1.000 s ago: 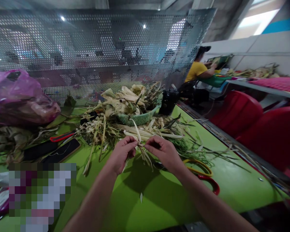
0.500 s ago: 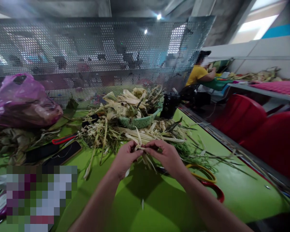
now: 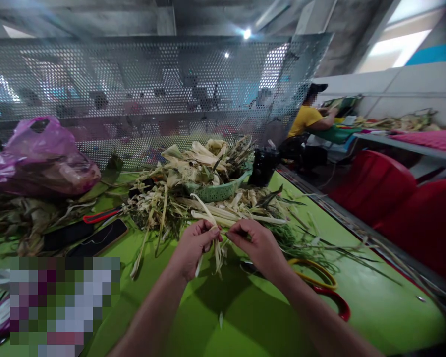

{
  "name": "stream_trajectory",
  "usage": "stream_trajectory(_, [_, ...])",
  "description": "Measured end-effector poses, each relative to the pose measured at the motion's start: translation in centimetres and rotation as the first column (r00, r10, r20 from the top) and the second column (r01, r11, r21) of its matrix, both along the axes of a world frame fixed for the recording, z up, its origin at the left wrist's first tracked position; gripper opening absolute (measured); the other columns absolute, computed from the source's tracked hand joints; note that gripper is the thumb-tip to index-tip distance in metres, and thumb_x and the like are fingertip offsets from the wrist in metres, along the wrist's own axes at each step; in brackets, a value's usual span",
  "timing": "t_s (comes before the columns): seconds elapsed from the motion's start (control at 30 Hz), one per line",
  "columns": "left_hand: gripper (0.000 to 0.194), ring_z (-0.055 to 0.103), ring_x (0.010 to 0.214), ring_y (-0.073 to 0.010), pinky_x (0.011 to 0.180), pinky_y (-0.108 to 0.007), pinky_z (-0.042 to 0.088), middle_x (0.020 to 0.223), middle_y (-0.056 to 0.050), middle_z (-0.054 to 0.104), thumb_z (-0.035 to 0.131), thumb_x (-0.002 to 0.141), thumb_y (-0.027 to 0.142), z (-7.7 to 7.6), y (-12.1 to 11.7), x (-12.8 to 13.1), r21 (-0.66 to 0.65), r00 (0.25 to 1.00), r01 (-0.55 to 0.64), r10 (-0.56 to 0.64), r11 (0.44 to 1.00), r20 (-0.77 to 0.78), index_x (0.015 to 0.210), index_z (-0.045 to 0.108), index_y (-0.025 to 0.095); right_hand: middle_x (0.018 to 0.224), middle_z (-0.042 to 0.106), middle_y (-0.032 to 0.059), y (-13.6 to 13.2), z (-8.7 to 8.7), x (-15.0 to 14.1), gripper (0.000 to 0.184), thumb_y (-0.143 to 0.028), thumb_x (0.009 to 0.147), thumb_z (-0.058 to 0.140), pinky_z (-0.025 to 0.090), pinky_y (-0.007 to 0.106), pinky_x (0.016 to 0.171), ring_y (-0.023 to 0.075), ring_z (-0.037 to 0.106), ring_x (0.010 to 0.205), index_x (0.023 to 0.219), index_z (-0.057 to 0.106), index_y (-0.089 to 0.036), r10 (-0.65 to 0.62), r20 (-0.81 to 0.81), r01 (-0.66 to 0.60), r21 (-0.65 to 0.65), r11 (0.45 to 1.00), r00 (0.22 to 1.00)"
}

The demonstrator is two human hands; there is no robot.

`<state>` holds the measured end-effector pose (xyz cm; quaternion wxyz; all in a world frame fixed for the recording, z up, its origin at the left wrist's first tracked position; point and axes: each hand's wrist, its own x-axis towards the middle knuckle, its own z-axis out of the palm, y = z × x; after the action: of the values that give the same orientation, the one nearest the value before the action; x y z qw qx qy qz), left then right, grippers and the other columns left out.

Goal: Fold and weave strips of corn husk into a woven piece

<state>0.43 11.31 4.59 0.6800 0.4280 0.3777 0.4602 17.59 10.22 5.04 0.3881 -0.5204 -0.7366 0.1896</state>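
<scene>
From left hand [image 3: 194,245], strip [image 3: 207,212] aslant up-left

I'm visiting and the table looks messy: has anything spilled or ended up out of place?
Possibly: loose fibres lie strewn beside the green basket rather than in it, which looks spilled, though perhaps that's normal. Oddest is one pale scrap alone on the green tabletop, apart from the strips in the left hand.

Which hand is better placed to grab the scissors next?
The right hand, I'd say: the scissors lie nearer it, while the left hand pinches the pale strips. Whether the right holds anything is unclear.
</scene>
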Motion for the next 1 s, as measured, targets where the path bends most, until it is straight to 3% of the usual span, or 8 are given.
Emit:
stream_trajectory(0.2, [0.021, 0.030, 0.048, -0.0043, 0.047, -0.020, 0.019, 0.069, 0.000, 0.059, 0.067, 0.073, 0.033, 0.1, 0.1, -0.2, 0.069, 0.997, 0.037, -0.032, 0.997, -0.066, 0.078, 0.059, 0.014, 0.071, 0.062, 0.0021, 0.3, 0.0, 0.4, 0.016, -0.034, 0.082, 0.061, 0.039, 0.029, 0.065, 0.0183, 0.055, 0.070, 0.073, 0.064, -0.021, 0.027, -0.047, -0.029, -0.063, 0.998, 0.999])
stream_trajectory(0.3, [0.024, 0.035, 0.053, -0.0061, 0.050, -0.021, 0.024, 0.072, 0.000, 0.059, 0.065, 0.074, 0.037, 0.0, 0.1, -0.2, 0.128, 0.984, 0.105, -0.084, 0.986, -0.159, 0.083, 0.064, 0.015, 0.084, 0.067, 0.0036, 0.5, 0.4, 0.3, 0.017, -0.036, 0.081, 0.061, 0.042, 0.031, 0.073, 0.0203, 0.059, 0.080, 0.086, 0.069, -0.022, 0.070, -0.198, -0.106, -0.177, 0.978, 0.978])
stream_trajectory(0.37, [0.025, 0.038, 0.057, -0.0074, 0.053, -0.021, 0.026, 0.073, 0.000, 0.058, 0.066, 0.074, 0.038, -0.3, 0.0, 0.0, 0.135, 0.975, 0.152, -0.126, 0.979, -0.183, 0.086, 0.066, 0.016, 0.091, 0.068, 0.0039, 0.6, 0.6, 0.2, 0.021, -0.037, 0.081, 0.060, 0.044, 0.031, 0.076, 0.0204, 0.060, 0.084, 0.092, 0.069, -0.021, 0.075, -0.364, -0.181, -0.266, 0.947, 0.928])
stream_trajectory(0.5, [0.024, 0.043, 0.065, -0.0096, 0.060, -0.022, 0.031, 0.076, -0.001, 0.057, 0.064, 0.075, 0.035, -0.5, -0.2, 0.4, 0.146, 0.960, 0.212, -0.177, 0.966, -0.217, 0.089, 0.066, 0.015, 0.076, 0.065, 0.0013, 0.5, 0.3, -0.1, 0.023, -0.037, 0.073, 0.069, 0.044, 0.028, 0.064, 0.0144, 0.056, 0.066, 0.085, 0.065, -0.018, -0.026, -0.611, -0.277, -0.396, 0.876, 0.791])
stream_trajectory(0.7, [0.028, 0.040, 0.054, -0.0075, 0.051, -0.021, 0.029, 0.063, 0.002, 0.053, 0.064, 0.074, 0.041, -0.3, -0.2, 0.6, 0.118, 0.946, 0.167, -0.126, 0.979, -0.300, 0.077, 0.061, 0.014, 0.066, 0.058, -0.0020, 0.4, -0.1, -0.6, 0.026, -0.037, 0.067, 0.074, 0.041, 0.025, 0.060, 0.0109, 0.051, 0.060, 0.072, 0.060, -0.016, -0.088, -0.711, -0.265, -0.370, 0.890, 0.698])
stream_trajectory(0.8, [0.030, 0.037, 0.047, -0.0057, 0.046, -0.020, 0.027, 0.059, 0.003, 0.052, 0.066, 0.072, 0.043, -0.4, 0.0, 0.6, 0.089, 0.962, 0.118, -0.091, 0.989, -0.256, 0.072, 0.058, 0.014, 0.069, 0.061, 0.0002, 0.5, -0.4, -0.8, 0.028, -0.041, 0.069, 0.072, 0.044, 0.028, 0.063, 0.0137, 0.054, 0.062, 0.075, 0.061, -0.016, -0.085, -0.687, -0.230, -0.354, 0.907, 0.722])
stream_trajectory(0.87, [0.029, 0.040, 0.045, -0.0051, 0.045, -0.019, 0.029, 0.060, 0.003, 0.054, 0.067, 0.071, 0.042, -0.6, 0.1, 0.4, 0.084, 0.975, 0.089, -0.069, 0.993, -0.210, 0.071, 0.058, 0.014, 0.073, 0.062, 0.0021, 0.5, -0.5, -0.7, 0.025, -0.041, 0.075, 0.067, 0.045, 0.031, 0.066, 0.0163, 0.056, 0.067, 0.078, 0.061, -0.016, -0.060, -0.596, -0.164, -0.315, 0.935, 0.801])
stream_trajectory(1.0, [0.027, 0.054, 0.049, -0.0066, 0.044, -0.017, 0.031, 0.070, 0.000, 0.061, 0.066, 0.073, 0.040, -0.7, 0.3, -0.1, 0.050, 0.992, -0.027, 0.033, 0.998, -0.119, 0.082, 0.061, 0.015, 0.091, 0.061, 0.0056, -0.2, 0.0, -0.5, 0.020, -0.036, 0.080, 0.063, 0.042, 0.035, 0.079, 0.0219, 0.055, 0.088, 0.091, 0.060, -0.019, -0.099, -0.250, 0.115, 0.049, 0.992, 0.963])
